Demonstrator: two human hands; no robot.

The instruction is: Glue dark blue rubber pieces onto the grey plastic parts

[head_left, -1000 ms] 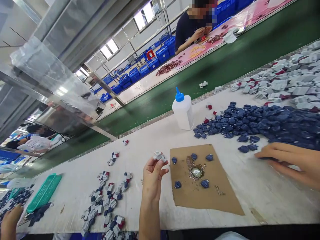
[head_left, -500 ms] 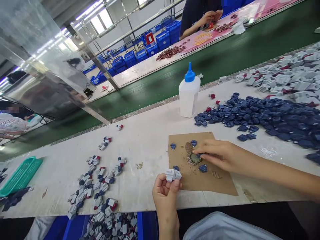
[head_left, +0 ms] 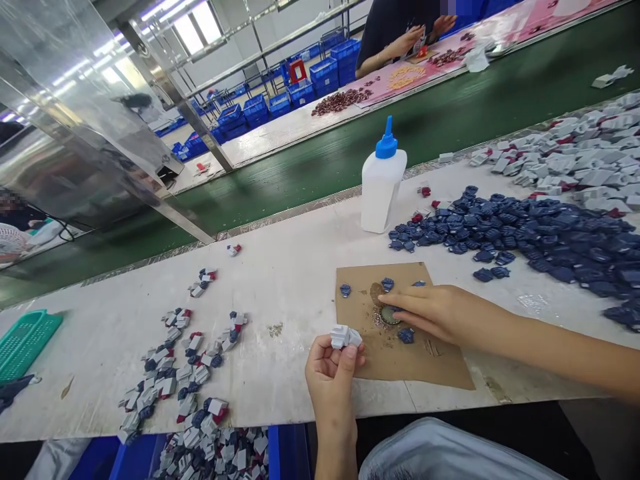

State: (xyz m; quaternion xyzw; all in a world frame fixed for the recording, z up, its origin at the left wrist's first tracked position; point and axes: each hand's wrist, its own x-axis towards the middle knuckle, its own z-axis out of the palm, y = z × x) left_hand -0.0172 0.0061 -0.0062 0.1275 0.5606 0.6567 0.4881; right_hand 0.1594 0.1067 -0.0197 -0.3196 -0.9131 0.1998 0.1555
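Observation:
My left hand (head_left: pixel 333 367) pinches a light grey plastic piece (head_left: pixel 345 337) at the near left edge of a brown cardboard sheet (head_left: pixel 370 363). Over the sheet, my right hand (head_left: pixel 435 310) has its fingertips closed around a small navy blue piece (head_left: pixel 397 311), mostly hidden by the fingers. That piece is at a round, shallow cap (head_left: pixel 389 316), and I cannot tell whether they touch. Several loose navy pieces (head_left: pixel 406 335) lie on the cardboard around the cap, and brownish specks surround it.
Behind the cardboard stands a white bottle (head_left: pixel 383 190) with a blue nozzle. Navy pieces (head_left: pixel 525 227) and grey pieces (head_left: pixel 590 153) are heaped right. Joined pieces (head_left: pixel 165 373) lie left, above a filled blue bin (head_left: pixel 287 453). A green basket (head_left: pixel 30 347) sits far left. Across the green belt (head_left: pixel 300 153), a person works.
My right hand has shifted slightly, its fingers lower and flatter over the cap. The left hand stays nearly still with the grey piece. Grey pieces now show on the belt at far right.

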